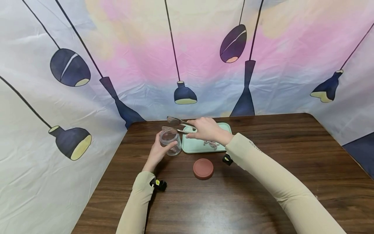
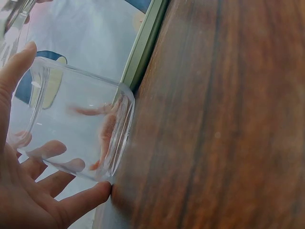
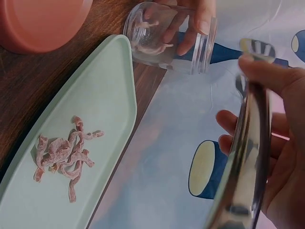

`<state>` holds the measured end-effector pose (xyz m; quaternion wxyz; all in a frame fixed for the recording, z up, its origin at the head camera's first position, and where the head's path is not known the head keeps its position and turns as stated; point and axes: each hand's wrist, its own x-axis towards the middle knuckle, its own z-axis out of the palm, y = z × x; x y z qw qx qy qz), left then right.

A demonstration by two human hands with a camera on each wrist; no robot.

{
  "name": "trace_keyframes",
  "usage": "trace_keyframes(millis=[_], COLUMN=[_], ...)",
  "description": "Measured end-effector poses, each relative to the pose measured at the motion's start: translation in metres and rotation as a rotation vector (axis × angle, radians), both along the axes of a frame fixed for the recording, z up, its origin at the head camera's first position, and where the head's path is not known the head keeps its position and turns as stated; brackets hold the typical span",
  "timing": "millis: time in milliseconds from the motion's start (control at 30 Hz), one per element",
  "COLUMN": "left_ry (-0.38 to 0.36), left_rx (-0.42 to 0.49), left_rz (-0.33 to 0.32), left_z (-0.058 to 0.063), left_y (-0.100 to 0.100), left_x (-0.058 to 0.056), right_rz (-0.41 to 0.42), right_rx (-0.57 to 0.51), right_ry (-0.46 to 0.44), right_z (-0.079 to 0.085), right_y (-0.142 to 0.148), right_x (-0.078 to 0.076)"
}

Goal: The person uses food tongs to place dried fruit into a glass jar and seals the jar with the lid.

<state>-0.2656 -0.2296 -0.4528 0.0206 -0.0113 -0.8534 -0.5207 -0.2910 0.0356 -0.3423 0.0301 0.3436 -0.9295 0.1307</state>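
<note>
My left hand (image 1: 157,151) grips a clear glass jar (image 1: 168,138) standing on the table, thumb on one side and fingers on the other. A few pinkish dried strips (image 2: 107,136) lie at the jar's bottom. My right hand (image 1: 206,130) holds metal tongs (image 1: 184,123) above the tray, their two arms spread apart and their tips over the jar's mouth. Nothing shows between the tips. On the pale green tray (image 1: 191,149), a small pile of pinkish dried strips (image 3: 62,152) lies below my right wrist.
A round reddish lid (image 1: 203,168) lies on the dark wooden table (image 1: 181,201), in front of the tray. The tray stands right of the jar, close beside it. Behind the table's far edge hangs a cloth (image 1: 140,58) printed with lamps.
</note>
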Motion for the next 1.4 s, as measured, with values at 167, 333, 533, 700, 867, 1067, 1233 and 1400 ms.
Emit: trace_keyframes(millis=[167, 333, 533, 700, 867, 1067, 1233, 1400], left_ry=[0.006, 0.020, 0.027, 0.031, 0.047, 0.052, 0.047, 0.041], left_rx=[-0.003, -0.001, -0.006, -0.004, 0.002, -0.007, -0.008, -0.015], left_rz=[-0.001, -0.005, 0.000, 0.002, 0.010, 0.006, 0.009, 0.016], left_z=[0.000, 0.000, 0.000, -0.002, -0.002, -0.001, -0.001, -0.002], left_y=[0.000, 0.000, 0.001, 0.001, 0.002, 0.002, 0.002, 0.001], left_x=[0.001, 0.001, 0.000, -0.003, -0.001, 0.001, 0.002, 0.001], right_rz=[-0.024, -0.037, -0.044, -0.056, -0.064, -0.112, -0.178, -0.229], right_rx=[-0.051, -0.061, -0.043, -0.029, -0.038, -0.048, -0.042, -0.023], right_ry=[0.009, 0.015, 0.010, -0.020, -0.036, -0.038, -0.044, -0.038], right_z=[-0.001, 0.001, 0.003, 0.002, 0.001, -0.001, -0.007, -0.007], right_y=[0.000, 0.001, 0.004, 0.012, 0.026, 0.055, 0.082, 0.106], right_x=[-0.002, -0.001, -0.001, -0.004, -0.010, -0.018, -0.024, -0.028])
